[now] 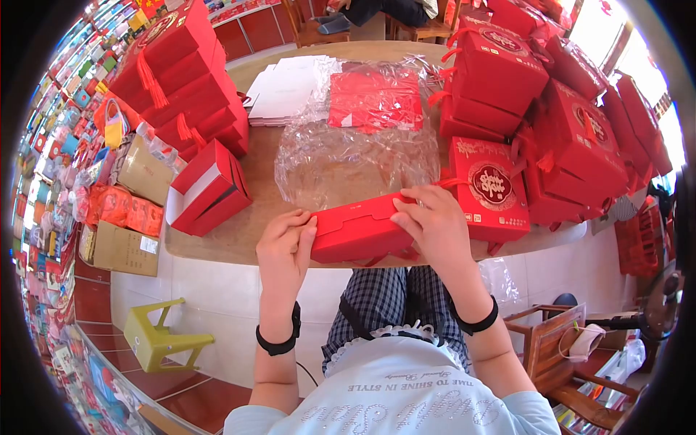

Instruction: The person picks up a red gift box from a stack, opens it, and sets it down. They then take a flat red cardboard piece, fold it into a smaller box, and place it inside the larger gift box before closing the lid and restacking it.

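Note:
A red gift box [357, 230] lies at the near edge of the table, with a slotted flap along the side turned up. Its left end is pinched between the thumb and fingers of my left hand [281, 241]. My right hand [439, 223] grips the right end, thumb and fingertips at the upper corner. Just right of that hand lies another red box with a round emblem [493, 183] and a tassel. Beyond the held box, clear plastic wrap [355, 163] is spread out, partly covering flat red sheets [375, 100].
White flat sheets [286, 90] are stacked on the wooden table [217, 246]. An opened red box [210, 190] and stacked red boxes [181, 80] stand left; more red boxes [580, 130] crowd the right. A green stool [161, 335] and wooden chair [558, 348] are on the floor.

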Action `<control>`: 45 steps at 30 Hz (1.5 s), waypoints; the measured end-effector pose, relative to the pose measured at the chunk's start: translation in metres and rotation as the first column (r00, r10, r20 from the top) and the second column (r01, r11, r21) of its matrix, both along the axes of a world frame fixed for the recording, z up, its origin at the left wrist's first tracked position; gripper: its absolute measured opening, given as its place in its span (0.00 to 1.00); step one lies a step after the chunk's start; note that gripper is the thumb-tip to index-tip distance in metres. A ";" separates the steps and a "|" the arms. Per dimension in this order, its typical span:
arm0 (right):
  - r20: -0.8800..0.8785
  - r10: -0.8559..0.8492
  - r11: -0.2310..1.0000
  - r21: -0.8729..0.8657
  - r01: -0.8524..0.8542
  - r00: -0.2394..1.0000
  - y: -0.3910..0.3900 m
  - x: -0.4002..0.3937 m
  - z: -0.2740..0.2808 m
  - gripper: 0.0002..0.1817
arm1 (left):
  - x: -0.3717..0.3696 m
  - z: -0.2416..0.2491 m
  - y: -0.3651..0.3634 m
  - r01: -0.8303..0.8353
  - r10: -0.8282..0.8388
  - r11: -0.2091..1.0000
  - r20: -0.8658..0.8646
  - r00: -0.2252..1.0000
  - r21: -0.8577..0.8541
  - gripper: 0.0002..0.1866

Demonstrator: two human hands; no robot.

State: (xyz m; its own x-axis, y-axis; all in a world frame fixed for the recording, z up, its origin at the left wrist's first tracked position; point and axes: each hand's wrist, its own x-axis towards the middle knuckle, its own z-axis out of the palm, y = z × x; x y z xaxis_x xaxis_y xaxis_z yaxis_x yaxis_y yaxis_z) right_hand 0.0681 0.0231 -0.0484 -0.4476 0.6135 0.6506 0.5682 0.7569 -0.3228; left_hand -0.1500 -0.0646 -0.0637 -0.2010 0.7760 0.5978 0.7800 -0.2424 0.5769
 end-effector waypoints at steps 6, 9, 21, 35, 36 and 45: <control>-0.060 0.048 0.920 -0.387 -0.067 0.997 0.015 -0.006 0.009 0.11 | -0.006 0.024 0.015 0.066 -0.036 0.964 0.119 0.992 -0.256 0.09; -0.069 0.162 0.808 -0.563 -0.173 0.984 0.026 -0.006 0.012 0.11 | -0.014 0.026 0.024 0.149 -0.116 0.927 0.113 0.987 -0.343 0.10; -0.096 0.224 0.759 -0.607 -0.236 0.970 0.030 0.000 0.009 0.14 | -0.020 0.012 0.023 0.301 -0.195 0.883 0.301 0.934 -0.361 0.11; -0.035 0.154 0.790 -0.596 -0.144 0.988 0.025 -0.010 0.007 0.12 | -0.016 0.018 0.022 0.249 -0.135 0.850 0.265 0.955 -0.465 0.12; -0.035 0.153 0.789 -0.597 -0.144 0.988 0.026 -0.010 0.008 0.12 | -0.015 0.018 0.022 0.269 -0.145 0.847 0.286 0.947 -0.458 0.13; 0.039 0.302 0.820 -0.520 -0.239 0.953 0.026 -0.027 0.006 0.12 | -0.022 0.017 0.018 0.322 -0.132 0.782 0.363 0.922 -0.534 0.24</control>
